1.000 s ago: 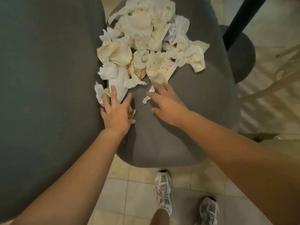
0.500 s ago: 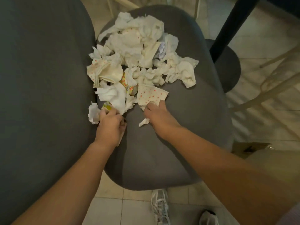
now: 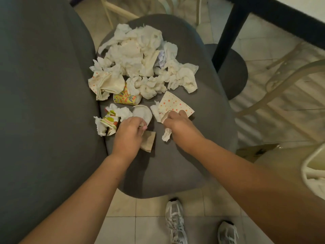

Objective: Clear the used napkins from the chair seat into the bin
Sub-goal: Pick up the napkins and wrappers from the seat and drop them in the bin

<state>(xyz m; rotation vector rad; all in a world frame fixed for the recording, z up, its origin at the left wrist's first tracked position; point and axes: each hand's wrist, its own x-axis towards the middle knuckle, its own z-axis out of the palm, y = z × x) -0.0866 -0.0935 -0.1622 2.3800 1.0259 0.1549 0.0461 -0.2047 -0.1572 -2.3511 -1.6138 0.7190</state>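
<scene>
A heap of crumpled white napkins (image 3: 139, 57) covers the far half of the grey chair seat (image 3: 175, 164). Nearer lie a colourful printed wrapper (image 3: 125, 98), a beige dotted napkin at the left (image 3: 103, 83) and a white-and-printed clump (image 3: 107, 122). My left hand (image 3: 129, 136) is shut on white napkins (image 3: 142, 113), with a brown paper piece (image 3: 148, 140) under it. My right hand (image 3: 179, 125) is shut on an orange-dotted napkin (image 3: 174, 104), and a white scrap (image 3: 166, 135) hangs beside the thumb.
The chair's grey backrest (image 3: 44, 111) fills the left side. A black table leg (image 3: 226, 32) with a round base (image 3: 232, 73) stands at the right. Pale wooden chairs (image 3: 281, 81) stand further right. A cardboard piece (image 3: 255, 151) and my shoes (image 3: 175, 224) are on the tiled floor.
Both hands went from flat and open on the seat to closed on napkins. They have pulled their pieces nearer, away from the main heap.
</scene>
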